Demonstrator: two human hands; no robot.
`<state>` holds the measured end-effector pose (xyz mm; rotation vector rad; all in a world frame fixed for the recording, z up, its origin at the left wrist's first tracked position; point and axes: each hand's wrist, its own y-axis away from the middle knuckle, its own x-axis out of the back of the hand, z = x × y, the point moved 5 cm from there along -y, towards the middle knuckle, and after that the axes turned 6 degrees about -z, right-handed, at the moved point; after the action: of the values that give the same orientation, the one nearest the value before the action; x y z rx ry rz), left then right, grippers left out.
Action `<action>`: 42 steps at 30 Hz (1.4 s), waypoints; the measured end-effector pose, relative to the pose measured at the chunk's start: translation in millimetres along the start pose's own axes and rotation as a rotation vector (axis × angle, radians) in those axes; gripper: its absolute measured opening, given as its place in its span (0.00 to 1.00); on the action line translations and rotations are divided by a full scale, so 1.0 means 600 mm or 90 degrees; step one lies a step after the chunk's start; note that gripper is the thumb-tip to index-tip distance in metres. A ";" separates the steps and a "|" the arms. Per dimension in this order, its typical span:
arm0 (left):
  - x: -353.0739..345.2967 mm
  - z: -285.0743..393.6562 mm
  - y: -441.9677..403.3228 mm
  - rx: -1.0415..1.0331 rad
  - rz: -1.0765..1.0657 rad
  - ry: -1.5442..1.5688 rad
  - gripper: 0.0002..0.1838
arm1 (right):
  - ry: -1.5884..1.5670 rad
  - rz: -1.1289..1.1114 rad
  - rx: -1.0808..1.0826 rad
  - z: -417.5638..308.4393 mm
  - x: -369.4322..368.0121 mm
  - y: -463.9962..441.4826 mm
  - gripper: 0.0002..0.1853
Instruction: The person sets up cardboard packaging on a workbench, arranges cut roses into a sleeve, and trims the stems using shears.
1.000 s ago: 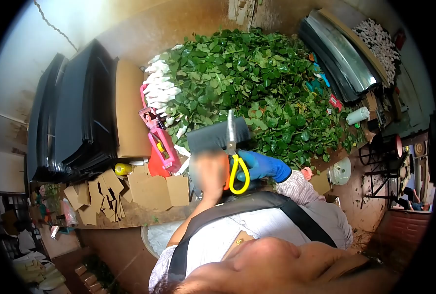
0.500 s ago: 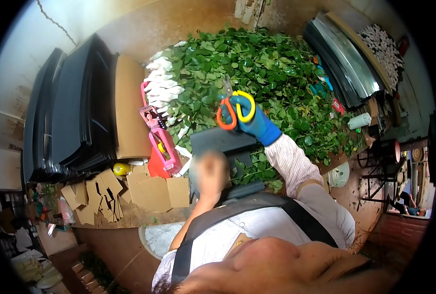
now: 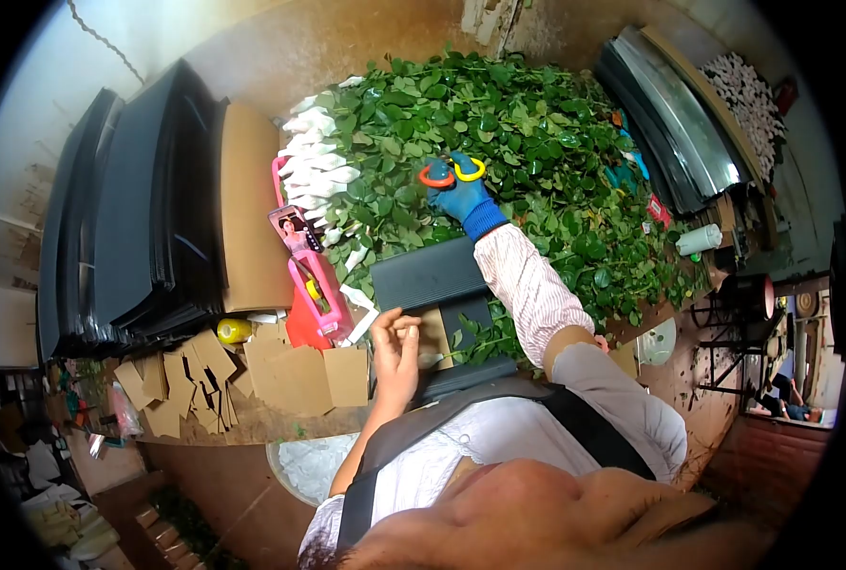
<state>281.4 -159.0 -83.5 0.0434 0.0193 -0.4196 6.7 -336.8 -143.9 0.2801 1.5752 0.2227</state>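
Observation:
My right hand (image 3: pixel 461 195), in a blue glove, is closed around scissors (image 3: pixel 471 171) with one orange and one yellow handle loop. It reaches over the pile of leafy green stems (image 3: pixel 528 123); the blades are hidden among the leaves. My bare left hand (image 3: pixel 396 356) is near the table's front edge, fingers loosely bent and apart, with nothing visible in them. Beside it lie a dark ribbed sheet (image 3: pixel 428 274), a piece of cardboard (image 3: pixel 435 332) and a small leafy sprig (image 3: pixel 490 340). A small whitish tip (image 3: pixel 429 361) shows just right of that hand.
White-wrapped heads (image 3: pixel 314 171) line the pile's left side. A phone (image 3: pixel 292 228) stands in a pink holder (image 3: pixel 318 299). Dark sheets (image 3: pixel 147 199) are stacked at left, with cardboard pieces (image 3: pixel 299 375) in front. More sheets (image 3: pixel 670 114) lean at right, near a white roll (image 3: pixel 697 237).
My right hand has moved forward with the scissors, and their blades have dipped into the leaves. My left hand has shifted slightly left and its fingers have loosened.

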 end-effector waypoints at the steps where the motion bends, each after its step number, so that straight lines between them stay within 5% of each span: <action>1: -0.005 0.014 0.002 -0.011 -0.008 0.086 0.15 | 0.006 -0.007 0.003 -0.003 -0.003 0.005 0.14; 7: -0.003 0.014 0.010 0.004 -0.038 0.097 0.16 | -0.030 -0.232 -0.181 0.051 -0.097 0.132 0.23; 10: -0.015 0.020 0.011 0.004 -0.064 0.118 0.15 | 0.137 -0.033 -0.009 0.045 -0.087 0.146 0.27; 14: -0.027 0.031 0.018 -0.013 -0.089 0.113 0.14 | 0.084 -0.098 -0.052 0.049 -0.083 0.141 0.33; 26: -0.023 0.016 0.033 0.012 -0.087 0.128 0.13 | -0.027 -0.008 -0.075 0.018 -0.050 0.012 0.26; 31: -0.009 0.005 0.038 0.026 -0.074 0.126 0.14 | 0.091 -0.054 -0.021 0.004 -0.016 0.004 0.20; 32: -0.005 0.001 0.039 0.033 -0.070 0.127 0.14 | 0.189 -0.083 -0.017 0.029 -0.054 0.059 0.21; 35: 0.001 0.006 0.038 0.032 -0.060 0.200 0.20 | 0.898 -0.333 0.175 0.095 -0.102 0.143 0.20; 37: -0.007 0.047 0.028 -0.021 -0.043 0.268 0.30 | 1.217 -0.445 0.104 0.161 -0.107 0.200 0.23; 38: -0.005 0.042 0.030 -0.031 -0.024 0.442 0.39 | 1.333 -0.425 0.035 0.194 -0.143 0.252 0.25; 40: 0.008 0.016 0.038 0.051 -0.138 0.689 0.39 | 1.560 -0.448 -0.052 0.247 -0.207 0.343 0.29; 42: 0.008 0.094 0.030 0.106 0.072 0.662 0.38 | 1.395 -0.583 -0.011 0.247 -0.222 0.364 0.26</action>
<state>293.4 -147.2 -26.7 0.4213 1.0025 -0.2472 165.2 -176.3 47.3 -1.1683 3.5610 -0.3874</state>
